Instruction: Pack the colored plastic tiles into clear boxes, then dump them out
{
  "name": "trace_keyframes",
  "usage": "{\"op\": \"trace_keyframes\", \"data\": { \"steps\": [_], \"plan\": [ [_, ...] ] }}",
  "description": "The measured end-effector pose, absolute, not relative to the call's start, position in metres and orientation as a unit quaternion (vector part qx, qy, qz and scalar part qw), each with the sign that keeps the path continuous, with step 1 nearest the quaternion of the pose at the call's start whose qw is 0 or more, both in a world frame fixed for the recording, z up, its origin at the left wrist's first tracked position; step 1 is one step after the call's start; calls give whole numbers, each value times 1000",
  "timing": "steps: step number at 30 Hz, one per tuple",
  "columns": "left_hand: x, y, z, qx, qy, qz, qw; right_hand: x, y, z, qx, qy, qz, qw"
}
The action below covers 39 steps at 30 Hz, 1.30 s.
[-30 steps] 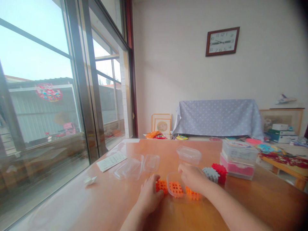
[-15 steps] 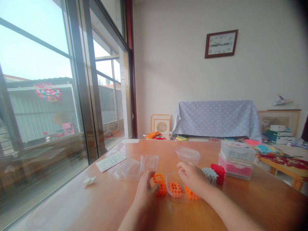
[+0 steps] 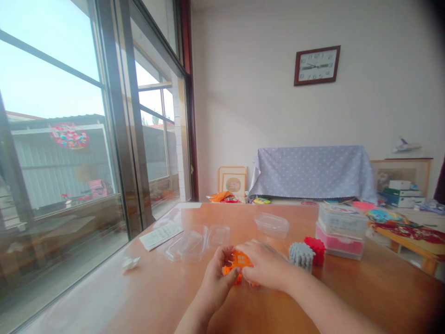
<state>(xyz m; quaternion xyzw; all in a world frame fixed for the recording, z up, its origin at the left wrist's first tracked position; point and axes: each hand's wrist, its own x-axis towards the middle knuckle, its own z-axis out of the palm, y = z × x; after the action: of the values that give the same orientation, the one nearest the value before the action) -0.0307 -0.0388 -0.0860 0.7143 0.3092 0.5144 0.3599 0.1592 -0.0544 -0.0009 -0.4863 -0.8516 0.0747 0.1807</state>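
Orange plastic lattice blocks are bunched between my two hands near the middle of the table. My left hand is curled round their left side, thumb in front and fingers behind. From the right, my right hand reaches over and grips the same orange blocks, its thumb at the near side. The two hands almost meet. Most of the clear tub below and some of the orange blocks are hidden by my right hand.
Grey and red toothed blocks stand right of my hands, before stacked boxes. A clear tub lies beyond; clear lids, a printed card and a crumpled wrapper lie left. A wooden table carries them.
My right hand has moved left from the clear tub's right side to the orange blocks by my left hand. The orange blocks on the right are now covered or gathered between the hands.
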Motion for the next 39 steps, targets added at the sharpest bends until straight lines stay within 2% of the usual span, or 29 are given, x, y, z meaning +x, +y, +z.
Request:
{"op": "trace_keyframes", "data": {
  "steps": [3, 8, 13, 18, 27, 39],
  "plan": [
    [-32, -39, -87, 710, 320, 519, 352, 170, -47, -6, -491, -848, 67, 188],
    [-36, -24, -101, 674, 456, 514, 271, 193, -34, -14, -530, -831, 52, 162],
    [-38, -14, -113, 688, 521, 441, 248, 199, -23, -26, -538, -830, 75, 126],
    [-39, -24, -102, 720, 558, 354, 214, 195, -18, -33, -542, -827, 90, 116],
    [-39, -29, -99, 749, 577, 273, 180, 196, -19, -36, -548, -820, 109, 125],
    [-42, -21, -113, 747, 571, 297, 168, 188, -27, -41, -569, -811, 90, 99]
  ]
}}
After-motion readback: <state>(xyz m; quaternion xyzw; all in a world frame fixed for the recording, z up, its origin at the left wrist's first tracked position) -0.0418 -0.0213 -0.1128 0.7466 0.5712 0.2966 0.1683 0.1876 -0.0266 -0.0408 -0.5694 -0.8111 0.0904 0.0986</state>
